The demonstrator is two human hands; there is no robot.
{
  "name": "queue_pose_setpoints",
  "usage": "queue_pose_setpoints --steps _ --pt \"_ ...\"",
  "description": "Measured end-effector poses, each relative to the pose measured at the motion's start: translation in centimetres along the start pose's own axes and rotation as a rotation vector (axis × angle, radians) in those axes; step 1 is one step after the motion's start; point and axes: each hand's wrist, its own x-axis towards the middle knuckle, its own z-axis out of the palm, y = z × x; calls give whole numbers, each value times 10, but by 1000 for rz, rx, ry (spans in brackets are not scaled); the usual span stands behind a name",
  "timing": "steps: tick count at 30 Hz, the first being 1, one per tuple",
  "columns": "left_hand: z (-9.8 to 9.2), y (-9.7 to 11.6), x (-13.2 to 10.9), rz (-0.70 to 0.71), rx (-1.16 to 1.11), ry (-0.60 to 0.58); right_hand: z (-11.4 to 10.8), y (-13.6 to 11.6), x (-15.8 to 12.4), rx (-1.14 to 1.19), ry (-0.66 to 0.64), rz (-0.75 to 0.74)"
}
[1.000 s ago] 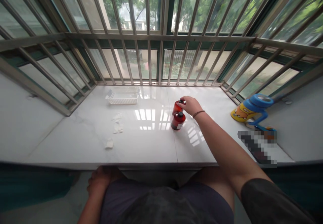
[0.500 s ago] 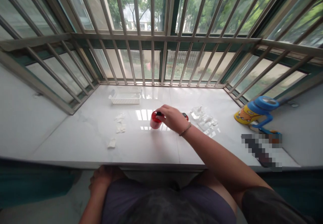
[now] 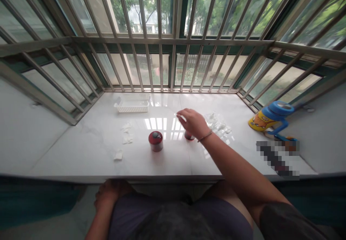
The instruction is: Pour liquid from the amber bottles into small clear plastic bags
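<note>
My right hand (image 3: 194,123) hovers over the white marble sill (image 3: 81,153), fingers pinched on a small white thing I cannot name at its tip. A red bottle with a dark cap (image 3: 155,141) stands alone on the sill, left of that hand and apart from it. A second red bottle (image 3: 188,136) is mostly hidden under my right hand and wrist. My left hand (image 3: 106,193) rests on my lap below the sill's front edge, its fingers out of sight.
A white slotted basket (image 3: 131,105) sits at the back left. White pads (image 3: 126,133) and another scrap (image 3: 118,155) lie left of centre. Clear wrappers (image 3: 218,125) lie right of my hand. A yellow and blue cup (image 3: 270,117) lies at the right. Metal bars (image 3: 159,66) enclose the sill.
My right hand carried one red bottle from the pair leftward, set it down at the middle of the sill, let go, and drew back right above the other bottle.
</note>
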Motion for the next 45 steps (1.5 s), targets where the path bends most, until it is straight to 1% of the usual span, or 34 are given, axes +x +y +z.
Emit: queue_pose_setpoints --steps 2,4,6,7,8,10,13,15,17,20,22,24,26,27,29,31,33,36,39,42,45 --pt "0 0 -1 1 -5 0 -9 47 7 -88 27 141" --pt "-1 0 -2 -4 -9 -1 -13 91 9 -176 20 285" --pt "-2 1 -1 -13 -14 -5 -12 125 5 -238 -30 389" --pt "-2 2 -1 -16 -16 -8 -11 137 1 -258 -63 417" --pt "-2 2 -1 -17 -18 -12 -8 147 -2 -271 -94 431" --pt "-3 3 -1 -15 -22 -15 -4 158 -8 -287 -140 432" --pt "-2 2 -2 -11 -18 -6 -5 161 -14 -302 -156 413" --pt "-2 1 -2 -7 -13 0 -12 157 -16 -314 -136 404" --pt "-1 0 -2 2 -8 1 -26 148 -20 -328 -99 398" --pt "1 -1 1 9 5 1 -55 129 -31 -343 -49 367" --pt "3 -1 2 5 13 4 -76 112 -42 -347 -34 311" --pt "4 -2 3 1 20 7 -91 92 -53 -327 -49 268" --pt "5 -2 3 2 25 7 -97 71 -64 -266 -112 262" --pt "5 -2 2 2 27 6 -96 60 -69 -228 -158 262" --pt "5 -2 2 2 31 5 -87 40 -78 -155 -251 243" --pt "5 -2 2 -1 31 4 -72 21 -85 -86 -323 201" --pt "3 -1 2 -5 34 2 -54 5 -90 -15 -365 161" --pt "1 0 2 -12 45 -3 -29 -15 -92 104 -399 110" --pt "-2 1 3 -6 58 1 -9 -27 -86 183 -412 71" --pt "-2 1 2 5 60 9 5 -34 -77 210 -404 49" --pt "-1 0 2 2 54 16 10 -39 -72 229 -399 15"
